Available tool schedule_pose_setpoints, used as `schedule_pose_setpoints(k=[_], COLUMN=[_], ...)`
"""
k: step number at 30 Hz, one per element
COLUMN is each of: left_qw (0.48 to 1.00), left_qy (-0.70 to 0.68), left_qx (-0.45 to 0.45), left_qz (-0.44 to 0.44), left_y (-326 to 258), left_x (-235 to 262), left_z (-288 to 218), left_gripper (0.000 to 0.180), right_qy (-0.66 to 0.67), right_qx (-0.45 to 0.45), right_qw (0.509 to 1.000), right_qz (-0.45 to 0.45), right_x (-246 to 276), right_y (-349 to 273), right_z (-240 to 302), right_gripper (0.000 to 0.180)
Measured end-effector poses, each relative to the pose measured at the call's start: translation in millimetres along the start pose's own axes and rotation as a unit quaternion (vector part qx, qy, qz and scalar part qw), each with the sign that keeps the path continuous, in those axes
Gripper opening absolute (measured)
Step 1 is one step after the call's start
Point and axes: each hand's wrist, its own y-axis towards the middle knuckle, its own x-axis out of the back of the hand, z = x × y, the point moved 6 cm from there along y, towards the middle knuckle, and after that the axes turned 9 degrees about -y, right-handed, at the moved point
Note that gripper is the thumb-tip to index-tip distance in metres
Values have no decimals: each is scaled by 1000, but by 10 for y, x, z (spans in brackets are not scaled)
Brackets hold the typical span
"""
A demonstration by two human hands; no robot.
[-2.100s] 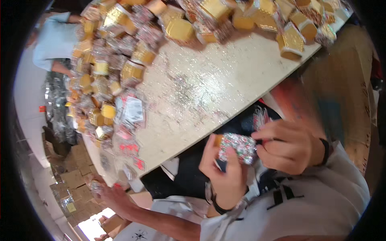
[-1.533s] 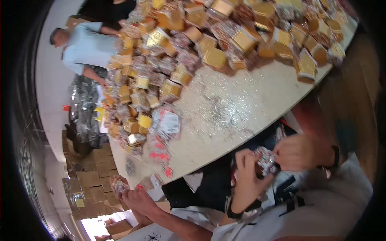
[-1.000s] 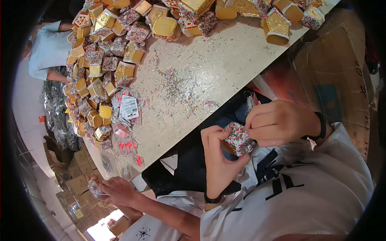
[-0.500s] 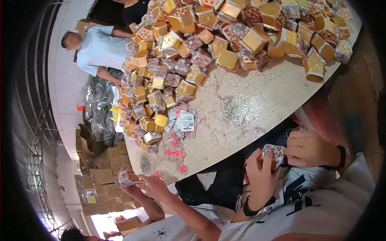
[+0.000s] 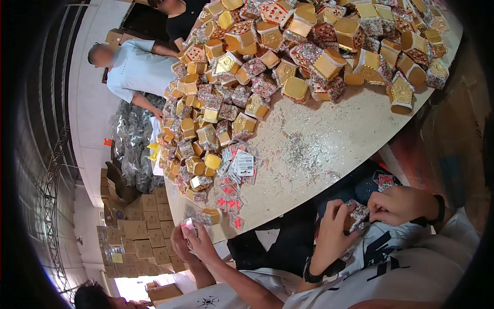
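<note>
My left hand [image 5: 333,232], with a dark watch at its wrist, is closed around a small house-shaped ornament [image 5: 359,211] coated in multicoloured sprinkles. I hold it low over my lap, off the table's near edge. My right hand [image 5: 399,206], with a black wristband, is pinched closed right beside the ornament's sprinkled side; anything between its fingertips is hidden. Several red-and-white tags [image 5: 385,180] lie on my dark-clothed lap behind the right hand.
A big pile of gold, sprinkled house ornaments [image 5: 296,88] covers the table's far side. Silvery strands [image 5: 309,149] and red tags [image 5: 230,203] lie on the pale table [image 5: 355,139]. At left, a co-worker's hands [image 5: 198,244] hold a tag near another ornament [image 5: 211,215]. Cardboard boxes [image 5: 136,229] stand beyond.
My right hand has drawn slightly lower, uncovering the red tags on my lap. The ornament in my left hand has tilted. The co-worker's ornament now rests on the table edge.
</note>
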Motion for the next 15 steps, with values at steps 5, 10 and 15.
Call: schedule_pose_setpoints(k=[5,10,15], left_qw=[999,996,977], left_qy=[-4,-21,-167], left_qx=[22,53,-1], left_qz=[45,70,131], left_y=[2,-14,-18], left_x=[-38,-59,43], left_z=[-11,33,-83], left_gripper=[60,59,63], right_qy=[79,-17,-24], right_qx=[6,-83,49], right_qw=[997,995,998], right_qz=[9,49,-15], right_x=[-142,-100,-6], right_y=[3,60,110], right_z=[-162,-138,-220], right_gripper=[21,36,59])
